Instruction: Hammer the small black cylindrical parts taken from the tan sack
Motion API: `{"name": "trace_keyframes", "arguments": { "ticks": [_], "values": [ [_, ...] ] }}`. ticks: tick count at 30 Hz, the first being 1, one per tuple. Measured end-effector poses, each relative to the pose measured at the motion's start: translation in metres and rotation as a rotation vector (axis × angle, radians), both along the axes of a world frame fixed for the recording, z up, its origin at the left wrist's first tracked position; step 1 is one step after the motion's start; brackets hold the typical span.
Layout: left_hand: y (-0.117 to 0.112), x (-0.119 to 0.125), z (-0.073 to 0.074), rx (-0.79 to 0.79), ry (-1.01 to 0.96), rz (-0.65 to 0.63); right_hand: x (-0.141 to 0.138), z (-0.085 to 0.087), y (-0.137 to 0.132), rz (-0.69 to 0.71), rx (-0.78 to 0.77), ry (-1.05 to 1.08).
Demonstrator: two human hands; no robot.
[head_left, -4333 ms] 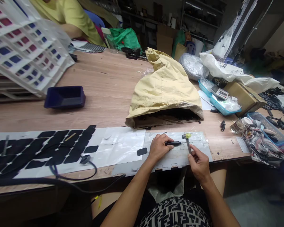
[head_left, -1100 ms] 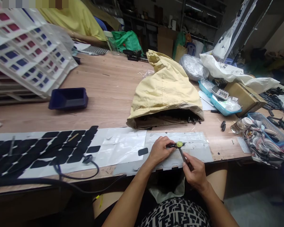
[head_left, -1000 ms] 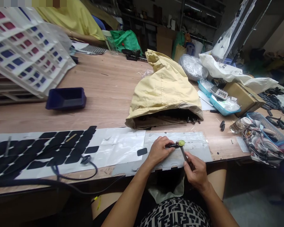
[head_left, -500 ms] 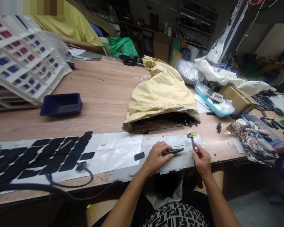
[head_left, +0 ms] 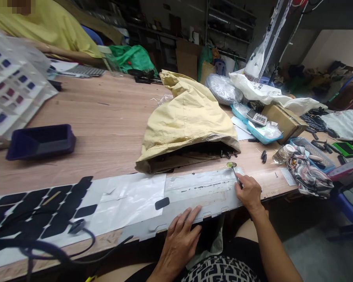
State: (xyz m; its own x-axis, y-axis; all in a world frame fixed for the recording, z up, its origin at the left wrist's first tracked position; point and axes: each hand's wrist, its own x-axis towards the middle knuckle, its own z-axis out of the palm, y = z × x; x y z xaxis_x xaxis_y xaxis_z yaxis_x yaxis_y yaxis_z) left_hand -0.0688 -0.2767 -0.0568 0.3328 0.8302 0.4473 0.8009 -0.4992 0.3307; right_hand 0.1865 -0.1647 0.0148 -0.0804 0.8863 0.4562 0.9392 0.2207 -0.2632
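Observation:
A small hammer [head_left: 231, 165] with a yellow-green head is gripped by its handle in my right hand [head_left: 249, 192], over the right end of a flat grey board [head_left: 200, 192]. My left hand [head_left: 181, 237] rests at the board's front edge, fingers spread, with nothing visible in it. A black rounded pad [head_left: 162, 203] lies to its upper left, where a white sheet [head_left: 129, 192] overlaps the board. Behind the board sits a yellow cloth bag [head_left: 191, 113], its dark mouth facing me and small black pieces [head_left: 225, 154] at its right corner.
Rows of black pads [head_left: 59, 203] and a black cable [head_left: 91, 239] occupy the left front. A dark purple tray [head_left: 41, 143] lies beyond. To the right are a glass jar [head_left: 282, 154], a blue basket [head_left: 326, 166] and a cardboard box [head_left: 285, 121]. A person in yellow [head_left: 53, 31] sits across the table.
My left hand has drawn back toward me and opened; the black object it held is no longer seen. My right hand keeps the hammer, now tilted lower. The view has shifted rightward.

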Motion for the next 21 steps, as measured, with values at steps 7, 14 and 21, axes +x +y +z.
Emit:
{"name": "trace_keyframes", "arguments": {
  "ticks": [7, 14, 21],
  "values": [
    [-0.001, 0.008, -0.003, 0.054, -0.091, 0.041, 0.019, 0.009, 0.034, 0.004, -0.256, 0.063],
    [0.007, 0.02, -0.018, 0.291, -0.191, 0.117, 0.031, 0.002, 0.126, -0.238, -0.224, 0.127],
    [0.008, 0.019, -0.025, 0.336, -0.196, 0.106, 0.026, -0.016, 0.142, -0.237, -0.231, 0.108]
  ]
}}
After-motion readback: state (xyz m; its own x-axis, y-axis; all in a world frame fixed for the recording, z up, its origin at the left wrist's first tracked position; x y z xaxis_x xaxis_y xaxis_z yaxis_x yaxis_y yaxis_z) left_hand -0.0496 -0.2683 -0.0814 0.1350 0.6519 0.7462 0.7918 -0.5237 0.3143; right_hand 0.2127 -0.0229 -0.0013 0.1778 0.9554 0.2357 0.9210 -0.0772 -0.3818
